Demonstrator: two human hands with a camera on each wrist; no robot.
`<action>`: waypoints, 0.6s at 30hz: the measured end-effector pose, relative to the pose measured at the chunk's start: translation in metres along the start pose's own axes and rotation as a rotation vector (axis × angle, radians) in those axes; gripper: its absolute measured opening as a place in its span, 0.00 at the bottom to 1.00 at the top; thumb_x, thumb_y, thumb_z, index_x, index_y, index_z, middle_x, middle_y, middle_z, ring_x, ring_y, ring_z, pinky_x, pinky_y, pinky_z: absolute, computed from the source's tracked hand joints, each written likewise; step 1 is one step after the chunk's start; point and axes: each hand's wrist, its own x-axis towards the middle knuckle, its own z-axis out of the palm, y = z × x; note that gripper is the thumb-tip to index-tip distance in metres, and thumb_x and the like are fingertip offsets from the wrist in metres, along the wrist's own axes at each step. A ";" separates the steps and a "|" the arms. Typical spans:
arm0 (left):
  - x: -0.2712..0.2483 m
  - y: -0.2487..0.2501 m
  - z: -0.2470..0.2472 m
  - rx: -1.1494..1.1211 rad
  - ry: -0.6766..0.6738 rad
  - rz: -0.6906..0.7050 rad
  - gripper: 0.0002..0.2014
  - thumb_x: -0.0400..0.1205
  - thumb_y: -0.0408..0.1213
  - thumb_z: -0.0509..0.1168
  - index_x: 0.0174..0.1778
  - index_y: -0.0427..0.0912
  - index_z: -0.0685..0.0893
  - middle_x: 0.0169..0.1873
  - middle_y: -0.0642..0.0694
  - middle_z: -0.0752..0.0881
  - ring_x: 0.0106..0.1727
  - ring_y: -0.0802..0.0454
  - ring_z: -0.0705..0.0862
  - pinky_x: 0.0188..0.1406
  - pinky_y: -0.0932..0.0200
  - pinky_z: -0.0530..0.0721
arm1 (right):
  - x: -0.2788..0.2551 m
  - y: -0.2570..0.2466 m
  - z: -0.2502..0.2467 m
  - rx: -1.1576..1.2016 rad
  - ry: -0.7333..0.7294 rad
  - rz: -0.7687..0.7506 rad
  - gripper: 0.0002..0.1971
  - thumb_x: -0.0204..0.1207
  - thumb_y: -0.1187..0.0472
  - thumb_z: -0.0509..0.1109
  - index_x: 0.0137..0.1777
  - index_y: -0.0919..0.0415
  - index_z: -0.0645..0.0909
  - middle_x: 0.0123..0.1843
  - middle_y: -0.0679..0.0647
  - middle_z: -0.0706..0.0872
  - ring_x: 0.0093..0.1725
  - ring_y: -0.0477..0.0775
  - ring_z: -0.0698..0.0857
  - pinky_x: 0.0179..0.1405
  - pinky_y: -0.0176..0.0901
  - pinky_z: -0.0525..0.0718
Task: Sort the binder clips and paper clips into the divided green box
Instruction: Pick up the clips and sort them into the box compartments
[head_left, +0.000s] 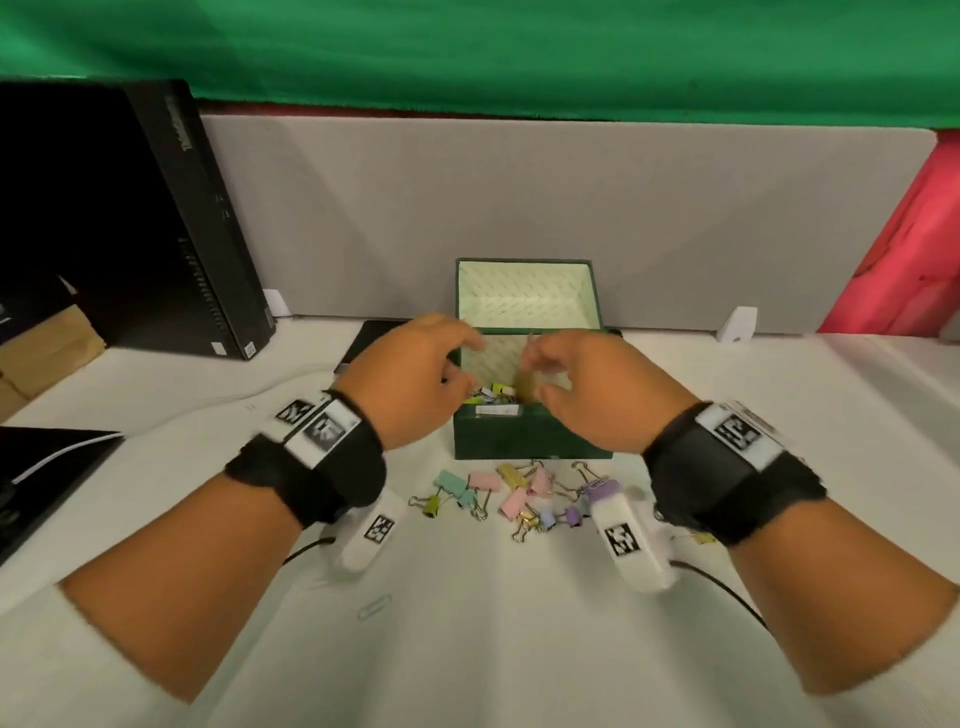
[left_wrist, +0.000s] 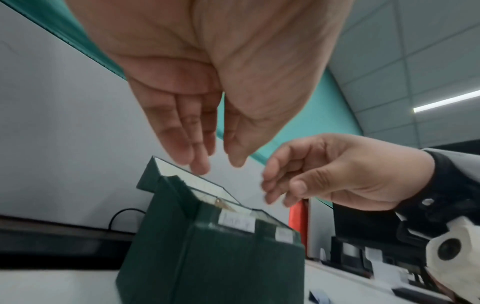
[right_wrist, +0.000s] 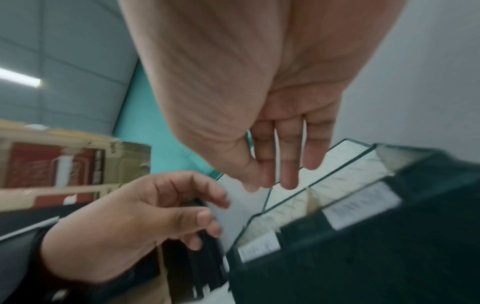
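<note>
**Two hands held over the open green box**

Two hands are seen above the box. At far left a black computer tower (head_left: 156, 218) is stood on the white table (head_left: 467, 649). The left hand (head_left: 410, 379) is held over the left rim, fingers relaxed and empty. The divided green box (head_left: 530, 436) is placed centrally, lid up, with coloured clips inside. Binder clips (head_left: 519, 493) are scattered just before it; one paper clip (head_left: 374, 605) lies nearer. The right hand (head_left: 597, 389) is loosely curled, gripping nothing.
</note>
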 end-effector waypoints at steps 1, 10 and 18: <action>-0.011 -0.003 -0.001 0.014 -0.023 0.020 0.11 0.83 0.42 0.68 0.60 0.57 0.83 0.53 0.59 0.83 0.47 0.62 0.84 0.51 0.60 0.86 | -0.013 0.003 0.001 -0.008 0.003 -0.049 0.11 0.81 0.61 0.67 0.59 0.48 0.85 0.56 0.45 0.86 0.54 0.48 0.85 0.57 0.42 0.84; -0.050 -0.030 0.025 0.407 -0.602 -0.021 0.19 0.78 0.65 0.65 0.56 0.56 0.82 0.47 0.59 0.79 0.47 0.57 0.79 0.48 0.59 0.80 | -0.047 0.017 0.036 -0.261 -0.420 -0.111 0.14 0.80 0.52 0.67 0.64 0.37 0.82 0.52 0.38 0.80 0.48 0.43 0.77 0.44 0.36 0.74; -0.053 -0.030 0.021 0.219 -0.526 -0.071 0.15 0.77 0.53 0.72 0.35 0.51 0.75 0.38 0.56 0.84 0.40 0.59 0.82 0.35 0.64 0.79 | -0.044 0.015 0.035 -0.183 -0.495 -0.057 0.04 0.77 0.56 0.69 0.47 0.44 0.80 0.42 0.42 0.84 0.40 0.42 0.81 0.40 0.39 0.79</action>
